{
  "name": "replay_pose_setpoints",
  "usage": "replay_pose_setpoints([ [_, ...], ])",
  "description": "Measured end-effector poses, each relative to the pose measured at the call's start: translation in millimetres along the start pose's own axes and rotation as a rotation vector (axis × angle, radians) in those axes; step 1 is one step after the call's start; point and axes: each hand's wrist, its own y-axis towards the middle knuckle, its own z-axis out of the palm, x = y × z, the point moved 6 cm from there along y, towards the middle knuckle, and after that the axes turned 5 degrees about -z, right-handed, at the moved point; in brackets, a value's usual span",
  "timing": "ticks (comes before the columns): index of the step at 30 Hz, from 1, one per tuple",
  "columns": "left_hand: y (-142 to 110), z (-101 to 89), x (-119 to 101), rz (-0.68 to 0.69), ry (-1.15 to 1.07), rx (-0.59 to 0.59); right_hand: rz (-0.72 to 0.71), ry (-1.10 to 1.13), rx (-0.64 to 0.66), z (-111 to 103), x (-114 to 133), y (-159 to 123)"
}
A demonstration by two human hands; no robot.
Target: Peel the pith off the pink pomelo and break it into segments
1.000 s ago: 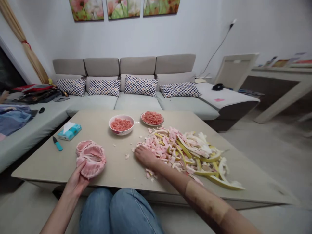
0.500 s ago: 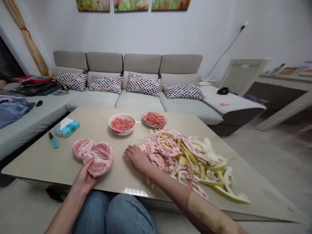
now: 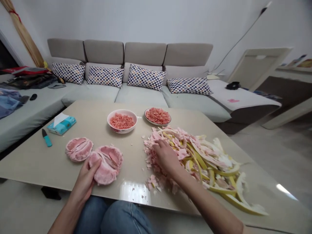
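Note:
My left hand point(image 3: 85, 180) is closed around a peeled pink pomelo half point(image 3: 107, 165), thumb on top, just over the table's near edge. Another peeled pomelo piece point(image 3: 78, 150) lies on the table beyond it, to the left. My right hand point(image 3: 167, 157) rests at the left side of a heap of pink membrane scraps point(image 3: 181, 151). Its fingers are bent and slightly apart, and the tips are partly lost among the scraps; nothing held shows. Yellow-green pomelo rind strips point(image 3: 236, 198) spread from the heap to the right.
Behind the fruit stand a white bowl point(image 3: 122, 130) and a dark-rimmed plate point(image 3: 158, 123), both with pink pulp. A turquoise-handled knife point(image 3: 47, 139) and a tissue pack point(image 3: 62, 126) lie at the left of the table point(image 3: 48, 169). A grey sofa point(image 3: 141, 96) stands behind.
My right hand has moved right, from the bare table onto the scraps heap. The held pomelo half now sits farther from the other piece. The view has tilted down.

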Motion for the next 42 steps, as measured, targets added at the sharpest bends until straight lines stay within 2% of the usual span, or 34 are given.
replay_pose_setpoints([
  [2, -3, -1.2, -3, -0.011, 0.007, -0.042, -0.046, 0.058, -0.019, 3, 24, -3],
  [5, -13, -10.6, -16, -0.008, -0.003, -0.181, -0.223, 0.313, -0.107, 18, 98, 7],
  [6, -17, -13.7, -23, 0.015, -0.012, -0.218, -0.291, 0.356, -0.099, 26, 127, 15],
  [8, -22, -18.5, -36, 0.075, -0.027, -0.253, -0.442, 0.376, 0.007, 43, 181, 32],
  [10, -24, -22.9, -45, 0.111, -0.025, -0.262, -0.446, 0.39, 0.035, 52, 208, 51],
  [11, -24, -25.8, -47, 0.115, -0.016, -0.27, -0.445, 0.4, 0.043, 54, 210, 58],
  [13, -23, -33.1, -46, 0.095, 0.004, -0.299, -0.388, 0.41, 0.039, 54, 190, 64],
  [15, -20, -38.4, -38, 0.065, 0.024, -0.303, -0.27, 0.402, 0.011, 50, 146, 58],
  [18, -14, -32.6, -21, 0.055, 0.051, -0.204, -0.086, 0.396, -0.071, 31, 76, 32],
  [20, -11, -19.8, -11, 0.081, 0.095, -0.124, -0.022, 0.409, -0.115, 15, 56, 13],
  [21, -10, -11.7, -8, 0.097, 0.131, -0.09, -0.001, 0.446, -0.148, 7, 56, 5],
  [23, -10, 7.3, -2, 0.124, 0.215, -0.01, 0.027, 0.724, -0.197, -2, 68, -6],
  [26, -10, 33.7, 5, 0.138, 0.323, 0.121, 0.073, 0.927, -0.116, 2, 99, -8],
  [29, -10, 46.1, 11, 0.148, 0.422, 0.175, 0.063, 0.932, -0.11, 8, 114, -3],
  [38, -5, 52.5, 15, 0.173, 0.601, 0.174, 0.025, 0.829, -0.155, 11, 113, -2],
  [42, -8, 56.8, 18, 0.175, 0.617, 0.221, -0.019, 0.764, -0.316, 0, 113, -3],
])
